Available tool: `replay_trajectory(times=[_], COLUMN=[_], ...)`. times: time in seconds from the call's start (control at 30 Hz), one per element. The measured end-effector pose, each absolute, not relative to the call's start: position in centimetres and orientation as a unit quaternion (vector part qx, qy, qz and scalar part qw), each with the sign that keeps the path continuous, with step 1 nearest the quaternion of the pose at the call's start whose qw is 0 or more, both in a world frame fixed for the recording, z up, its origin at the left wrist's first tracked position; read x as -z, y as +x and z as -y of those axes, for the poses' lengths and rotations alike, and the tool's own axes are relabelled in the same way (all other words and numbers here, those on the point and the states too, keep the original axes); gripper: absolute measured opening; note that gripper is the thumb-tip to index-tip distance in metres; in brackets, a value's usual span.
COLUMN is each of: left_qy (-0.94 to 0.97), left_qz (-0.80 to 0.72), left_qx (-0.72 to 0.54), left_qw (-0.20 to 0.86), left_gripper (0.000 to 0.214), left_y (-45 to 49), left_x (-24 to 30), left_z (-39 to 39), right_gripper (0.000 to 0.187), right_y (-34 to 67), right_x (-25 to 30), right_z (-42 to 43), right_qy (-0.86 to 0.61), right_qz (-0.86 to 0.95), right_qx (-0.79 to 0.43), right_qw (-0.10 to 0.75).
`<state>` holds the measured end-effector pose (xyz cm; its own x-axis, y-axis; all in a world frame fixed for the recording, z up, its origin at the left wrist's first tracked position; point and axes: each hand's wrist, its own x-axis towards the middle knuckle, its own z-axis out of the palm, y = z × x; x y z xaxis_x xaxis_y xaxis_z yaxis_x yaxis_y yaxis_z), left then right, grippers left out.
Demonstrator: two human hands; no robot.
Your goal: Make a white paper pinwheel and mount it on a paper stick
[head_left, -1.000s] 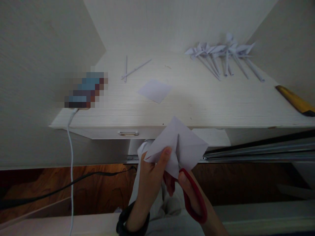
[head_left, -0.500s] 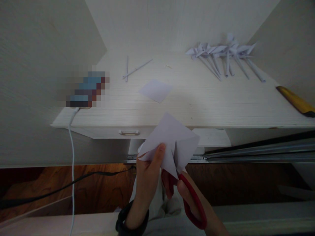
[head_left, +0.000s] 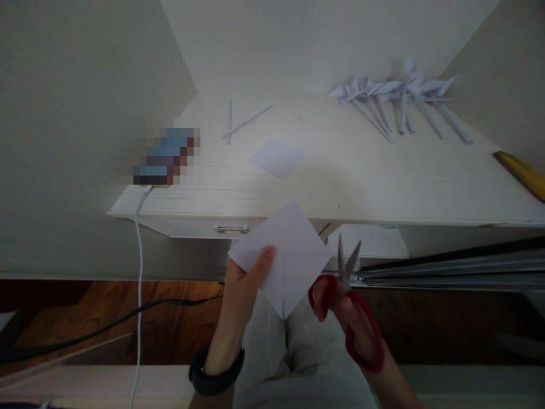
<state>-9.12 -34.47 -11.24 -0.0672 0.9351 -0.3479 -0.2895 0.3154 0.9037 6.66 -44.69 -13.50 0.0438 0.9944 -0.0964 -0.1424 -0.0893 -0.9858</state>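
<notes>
Behind the held paper (head_left: 294,247), the left hand (head_left: 243,287) is partly hidden.

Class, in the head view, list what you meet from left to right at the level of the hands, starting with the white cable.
White cable → paper sheet held in the left hand → red-handled scissors held in the right hand → long grey bars.

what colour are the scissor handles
The scissor handles are red, seen best in the head view.
</notes>
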Motion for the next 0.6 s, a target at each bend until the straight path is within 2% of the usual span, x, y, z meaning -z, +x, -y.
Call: replay_trajectory(times=[0.1, 0.17, 0.33, 0.43, 0.53, 0.6], left_qy=[0.292, 0.295, 0.301, 0.288, 0.306, 0.345], left_qz=[-0.529, -0.518, -0.503, -0.501, -0.451, -0.401], left_qx=[-0.435, -0.395, -0.347, -0.369, -0.386, -0.35], left_qw=[0.668, 0.699, 0.732, 0.728, 0.744, 0.773], left_gripper=[0.032, 0.034, 0.035, 0.037, 0.048, 0.058], left_y=[-9.3, -9.5, -9.8, -10.2, -10.7, -10.9], left_x=[10.8, 10.4, 10.2, 10.4, 10.1, 9.6], left_z=[34.4, 34.4, 34.6, 35.4, 36.3, 36.7], right_gripper=[0.038, 0.036, 0.037, 0.035, 0.029, 0.025], right_y=[7.1, 7.2, 6.8, 6.5, 6.3, 6.1], right_x=[13.6, 13.4, 12.5, 12.3, 12.4, 12.5], right_z=[43.9, 43.6, 43.3, 43.6, 43.9, 43.9], right_qy=[-0.492, -0.501, -0.59, -0.642, -0.666, -0.679], right_qz=[0.383, 0.346, 0.274, 0.27, 0.287, 0.295], right_qx=[-0.513, -0.512, -0.519, -0.48, -0.425, -0.383], right_qw=[0.59, 0.606, 0.554, 0.533, 0.542, 0.553])
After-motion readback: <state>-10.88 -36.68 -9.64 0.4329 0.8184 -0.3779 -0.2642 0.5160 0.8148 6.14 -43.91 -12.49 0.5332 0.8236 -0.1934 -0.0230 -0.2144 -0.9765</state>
